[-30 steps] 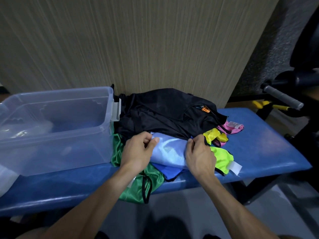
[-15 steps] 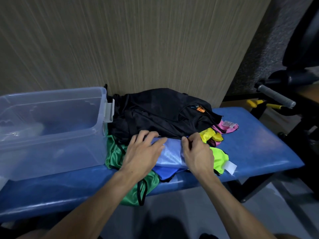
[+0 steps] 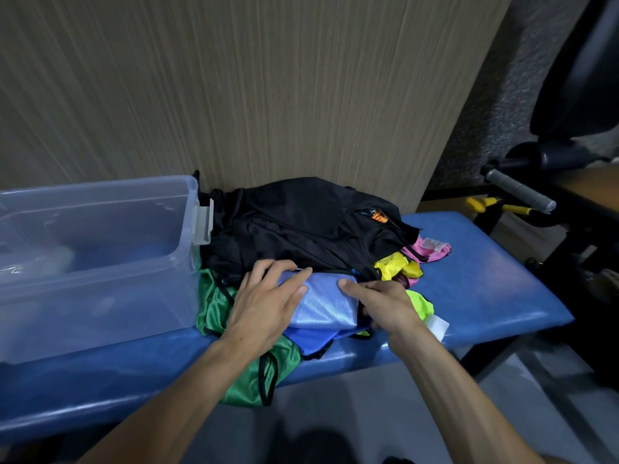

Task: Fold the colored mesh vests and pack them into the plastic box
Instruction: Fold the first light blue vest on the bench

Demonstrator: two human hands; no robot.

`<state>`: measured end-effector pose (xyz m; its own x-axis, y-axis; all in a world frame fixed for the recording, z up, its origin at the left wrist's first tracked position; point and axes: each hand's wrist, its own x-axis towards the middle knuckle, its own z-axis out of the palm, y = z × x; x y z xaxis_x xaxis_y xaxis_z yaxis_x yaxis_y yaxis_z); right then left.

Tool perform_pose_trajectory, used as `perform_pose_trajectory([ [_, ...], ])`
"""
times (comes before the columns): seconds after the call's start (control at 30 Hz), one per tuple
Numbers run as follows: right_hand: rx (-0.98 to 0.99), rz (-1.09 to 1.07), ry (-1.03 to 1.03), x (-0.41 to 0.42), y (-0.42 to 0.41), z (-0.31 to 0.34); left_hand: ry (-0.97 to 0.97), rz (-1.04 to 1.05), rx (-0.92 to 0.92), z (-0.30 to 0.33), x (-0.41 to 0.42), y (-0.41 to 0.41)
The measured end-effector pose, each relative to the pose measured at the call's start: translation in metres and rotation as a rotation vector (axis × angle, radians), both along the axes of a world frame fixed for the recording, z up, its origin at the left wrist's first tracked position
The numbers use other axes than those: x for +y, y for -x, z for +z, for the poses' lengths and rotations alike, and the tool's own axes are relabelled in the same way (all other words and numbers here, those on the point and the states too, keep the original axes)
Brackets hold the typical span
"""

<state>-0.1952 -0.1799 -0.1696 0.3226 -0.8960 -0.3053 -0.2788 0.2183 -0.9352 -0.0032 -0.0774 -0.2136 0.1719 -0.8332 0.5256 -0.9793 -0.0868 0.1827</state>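
Lying folded on the vest pile on the bench [image 3: 485, 272], the blue vest [image 3: 323, 304] sits between both hands: left hand [image 3: 264, 306] flat, fingers spread over its left edge; right hand [image 3: 385, 304] curled around its right edge. The box [image 3: 100, 229] stands left.

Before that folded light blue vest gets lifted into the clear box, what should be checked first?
1. Left hand flat on the folded light blue mesh vest: ok.
2. Right hand at the vest's right edge: ok; a firm grip: cannot tell.
3. Fold tidy: ok on top; underside cannot tell.
4. Clear plastic box open, lid off: ok.
5. Room in the box: ok, mostly empty.
6. Vest free of the green vest and darker blue vest beneath: cannot tell.
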Motion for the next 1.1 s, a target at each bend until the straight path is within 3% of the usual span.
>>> perform_pose_trajectory([
  [0.17, -0.065, -0.059, -0.026, 0.005, -0.010, -0.004, -0.018, -0.015, -0.010, -0.001, 0.003, -0.001],
  [0.4, 0.276, 0.017, 0.293, 0.013, -0.023, -0.012, -0.089, -0.002, -0.119, 0.008, 0.008, 0.003],
  [0.5, 0.335, -0.025, 0.359, 0.014, -0.032, -0.013, -0.137, 0.036, -0.206, 0.007, 0.012, 0.007],
  [0.77, 0.227, -0.111, 0.464, 0.022, -0.038, -0.018, -0.202, 0.109, -0.275, 0.003, 0.018, 0.005],
  [0.97, 0.150, -0.073, 0.685, 0.033, -0.030, -0.004, -0.131, 0.097, -0.165, 0.028, 0.018, 0.011],
  [1.1, 0.073, 0.070, 0.922, 0.036, -0.013, 0.021, -0.005, -0.062, 0.202, 0.056, 0.008, 0.017],
])
